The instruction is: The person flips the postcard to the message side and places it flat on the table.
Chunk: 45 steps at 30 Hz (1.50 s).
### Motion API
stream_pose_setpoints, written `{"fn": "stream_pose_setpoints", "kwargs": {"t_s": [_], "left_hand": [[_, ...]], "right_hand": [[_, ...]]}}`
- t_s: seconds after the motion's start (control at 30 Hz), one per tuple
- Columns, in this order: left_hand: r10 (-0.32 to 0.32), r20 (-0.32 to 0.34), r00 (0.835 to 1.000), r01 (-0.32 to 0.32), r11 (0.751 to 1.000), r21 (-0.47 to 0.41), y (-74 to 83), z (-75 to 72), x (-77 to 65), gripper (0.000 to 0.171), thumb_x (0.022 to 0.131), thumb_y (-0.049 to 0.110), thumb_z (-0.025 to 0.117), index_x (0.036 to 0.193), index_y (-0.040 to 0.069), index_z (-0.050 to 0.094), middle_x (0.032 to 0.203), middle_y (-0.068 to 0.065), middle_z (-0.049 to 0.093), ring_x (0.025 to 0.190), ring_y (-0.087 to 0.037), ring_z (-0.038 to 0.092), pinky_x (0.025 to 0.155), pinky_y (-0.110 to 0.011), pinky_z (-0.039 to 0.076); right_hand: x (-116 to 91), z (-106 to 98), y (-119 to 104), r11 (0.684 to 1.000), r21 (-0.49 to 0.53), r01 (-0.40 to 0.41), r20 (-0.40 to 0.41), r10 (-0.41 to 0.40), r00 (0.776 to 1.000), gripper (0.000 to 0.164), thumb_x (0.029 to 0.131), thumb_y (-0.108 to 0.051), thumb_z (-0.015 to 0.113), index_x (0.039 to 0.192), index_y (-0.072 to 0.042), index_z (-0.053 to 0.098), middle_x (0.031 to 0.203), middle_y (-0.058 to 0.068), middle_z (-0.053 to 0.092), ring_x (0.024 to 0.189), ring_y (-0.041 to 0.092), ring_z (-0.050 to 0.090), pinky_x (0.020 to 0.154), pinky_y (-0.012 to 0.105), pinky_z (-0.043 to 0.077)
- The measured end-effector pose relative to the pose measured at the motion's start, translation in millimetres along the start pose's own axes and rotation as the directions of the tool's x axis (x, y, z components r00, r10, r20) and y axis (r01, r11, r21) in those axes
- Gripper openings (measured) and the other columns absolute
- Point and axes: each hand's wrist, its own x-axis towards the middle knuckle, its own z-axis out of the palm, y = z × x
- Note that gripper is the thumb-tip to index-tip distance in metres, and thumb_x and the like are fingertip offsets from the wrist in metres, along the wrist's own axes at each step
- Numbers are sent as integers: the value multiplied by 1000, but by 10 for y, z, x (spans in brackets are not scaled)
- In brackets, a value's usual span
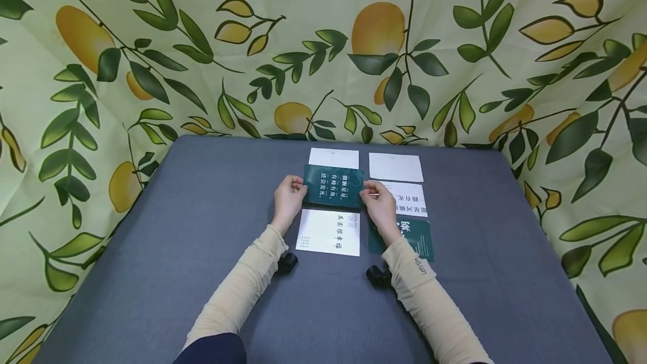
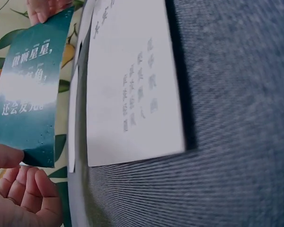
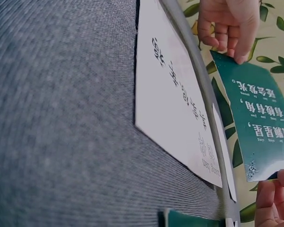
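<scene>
Between both hands a dark green card point(image 1: 333, 186) with white Chinese writing is held up over the table. My left hand point(image 1: 290, 200) pinches its left edge, thumb on the printed face, as the left wrist view shows. At the opposite edge my right hand point(image 1: 380, 206) pinches the same card, and the right wrist view shows the card point(image 3: 258, 113) raised off the cloth. Just below it in the head view lies a white card point(image 1: 328, 233) with black writing. Partly covered by my right hand and sleeve is another green card point(image 1: 417, 237).
At the back lie two white cards, a left one point(image 1: 333, 158) partly hidden behind the held card and a right one point(image 1: 396, 167). A white card with writing point(image 1: 411, 198) lies right of centre. The grey-blue tablecloth point(image 1: 202, 229) meets a leaf-patterned curtain point(image 1: 303, 55).
</scene>
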Motion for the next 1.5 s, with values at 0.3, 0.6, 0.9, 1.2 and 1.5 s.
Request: {"fn": "stream_pose_setpoints", "kwargs": {"t_s": [0.3, 0.6, 0.9, 1.2, 1.5], "left_hand": [[66, -40, 997, -68, 997, -41, 12, -16, 3, 9, 89, 10, 60, 90, 1, 61, 84, -13, 58, 73, -19, 52, 60, -20, 38], [-53, 64, 997, 69, 956, -285, -53, -59, 33, 23, 94, 25, 55, 93, 5, 65, 92, -12, 71, 93, -28, 63, 79, -31, 49], [-79, 127, 989, 122, 915, -384, -74, -137, 54, 22, 85, 22, 68, 86, -1, 65, 75, 1, 66, 76, -14, 59, 77, -32, 49], [-55, 185, 981, 78, 989, -124, -126, -156, 88, 14, 82, 16, 70, 93, 7, 71, 89, -6, 69, 80, -14, 59, 71, -24, 47], [58, 221, 974, -104, 973, 204, -97, -87, 131, 16, 84, 15, 66, 96, 8, 75, 100, -12, 70, 91, -24, 64, 74, -32, 50]], "right_hand": [[-11, -36, -27, 999, 14, 52, -36, -51, 998, 19, 91, -23, 60, 102, -7, 63, 89, 6, 58, 73, 11, 51, 60, 16, 43], [292, 34, 406, 984, 155, 86, -104, -70, 992, 31, 90, -44, 57, 104, -19, 70, 99, 0, 70, 93, 10, 64, 90, 30, 50], [407, 53, 516, 960, 280, 19, -93, 7, 996, 41, 90, -52, 52, 97, -17, 72, 96, 3, 68, 88, 15, 66, 84, 27, 53], [275, 22, 333, 1000, -21, 6, 13, -6, 1000, 29, 87, -40, 62, 105, -19, 70, 105, 0, 67, 94, 15, 60, 79, 27, 48], [136, 38, 17, 932, -325, 162, 181, -107, 978, 33, 86, -15, 63, 117, -2, 63, 98, 12, 64, 85, 20, 55, 72, 28, 47]]}}
